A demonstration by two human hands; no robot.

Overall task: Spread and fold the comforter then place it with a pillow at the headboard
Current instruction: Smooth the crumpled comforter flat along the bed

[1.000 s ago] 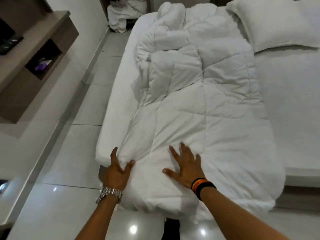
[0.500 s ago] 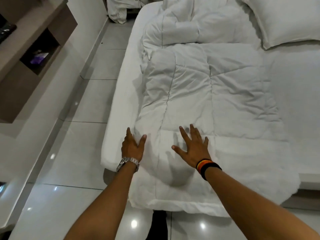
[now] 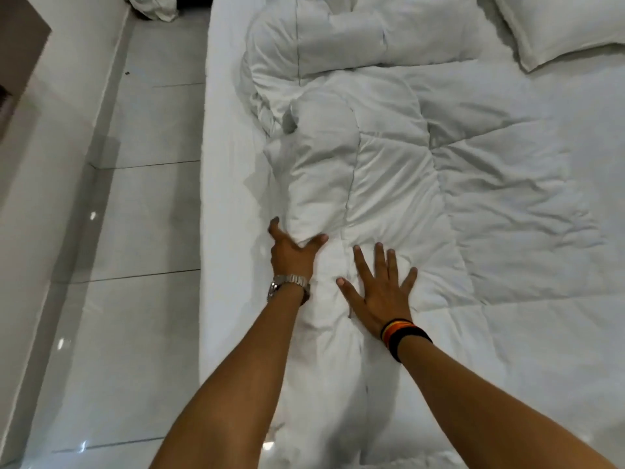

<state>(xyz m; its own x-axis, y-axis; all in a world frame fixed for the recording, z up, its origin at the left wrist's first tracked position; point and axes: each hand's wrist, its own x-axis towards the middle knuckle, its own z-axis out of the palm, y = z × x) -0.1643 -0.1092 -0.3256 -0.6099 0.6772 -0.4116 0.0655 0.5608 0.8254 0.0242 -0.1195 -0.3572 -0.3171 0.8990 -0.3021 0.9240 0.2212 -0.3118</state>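
Observation:
A white quilted comforter [image 3: 439, 170] lies lengthwise on the bed, flat near me and bunched in folds at the far end. My left hand [image 3: 291, 253], with a metal watch, presses against the comforter's left edge, thumb and fingers spread around a fold. Just to its right, my right hand [image 3: 382, 292], with a striped wristband, lies flat and spread on the comforter. A white pillow [image 3: 554, 25] rests at the top right of the bed.
The bed's white sheet [image 3: 230, 184] shows as a strip left of the comforter. A glossy tiled floor [image 3: 142, 231] runs along the left, bounded by a white wall. A heap of white linen [image 3: 152, 6] lies on the floor at the top.
Both hands have slid forward up the bed along the comforter, and my view has moved closer over the bed. The near part of the comforter lies flatter.

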